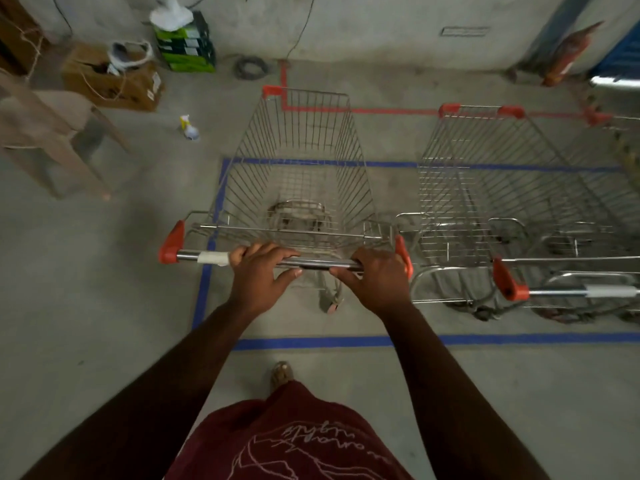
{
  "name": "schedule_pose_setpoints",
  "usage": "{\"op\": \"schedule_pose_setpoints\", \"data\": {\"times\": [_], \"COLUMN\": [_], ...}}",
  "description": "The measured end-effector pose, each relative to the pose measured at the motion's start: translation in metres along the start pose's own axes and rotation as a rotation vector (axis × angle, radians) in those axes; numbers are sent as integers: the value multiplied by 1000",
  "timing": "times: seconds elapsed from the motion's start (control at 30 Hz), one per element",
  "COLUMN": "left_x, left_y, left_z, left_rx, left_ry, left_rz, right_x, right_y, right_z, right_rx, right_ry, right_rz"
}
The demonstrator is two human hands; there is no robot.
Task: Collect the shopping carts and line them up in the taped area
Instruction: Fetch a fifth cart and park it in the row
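Both grips wrapped on chrome handlebar (pixel 311 263) of wire shopping cart (pixel 298 174): left hand (pixel 258 275), right hand (pixel 375 280). Cart inside blue floor tape (pixel 311 342), second wire cart (pixel 502 188) at 3 o'clock.

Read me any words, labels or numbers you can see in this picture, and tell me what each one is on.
None reads clearly.
Maroon shirt: pale script print, upside down, not legible.
Cardboard box: white label, too small.
Green boxes: printing blurred.
Wall plate: blurred.
Cart handle: white tape, no writing visible.
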State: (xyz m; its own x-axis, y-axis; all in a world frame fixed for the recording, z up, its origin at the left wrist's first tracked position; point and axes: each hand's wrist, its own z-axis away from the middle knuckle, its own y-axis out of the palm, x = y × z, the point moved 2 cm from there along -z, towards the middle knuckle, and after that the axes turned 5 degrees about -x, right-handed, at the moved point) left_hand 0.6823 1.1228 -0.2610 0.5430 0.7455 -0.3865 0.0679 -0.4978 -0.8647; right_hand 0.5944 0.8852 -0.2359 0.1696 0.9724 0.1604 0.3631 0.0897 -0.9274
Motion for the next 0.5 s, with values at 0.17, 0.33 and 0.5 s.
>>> {"op": "schedule_pose_setpoints", "data": {"times": [0.17, 0.33, 0.5], "left_x": [-16, -46, -76], "left_y": [17, 32, 43], "left_z": [-17, -24, -24], "left_rx": [-29, -13, -72], "left_ry": [5, -5, -26], "left_rz": [25, 37, 37], "right_x": [-31, -63, -98], "right_y": [8, 4, 2], "right_z": [-8, -3, 5], "right_rx": [79, 51, 134], "right_ry": [30, 48, 19], "right_rz": [-146, -210, -225]}}
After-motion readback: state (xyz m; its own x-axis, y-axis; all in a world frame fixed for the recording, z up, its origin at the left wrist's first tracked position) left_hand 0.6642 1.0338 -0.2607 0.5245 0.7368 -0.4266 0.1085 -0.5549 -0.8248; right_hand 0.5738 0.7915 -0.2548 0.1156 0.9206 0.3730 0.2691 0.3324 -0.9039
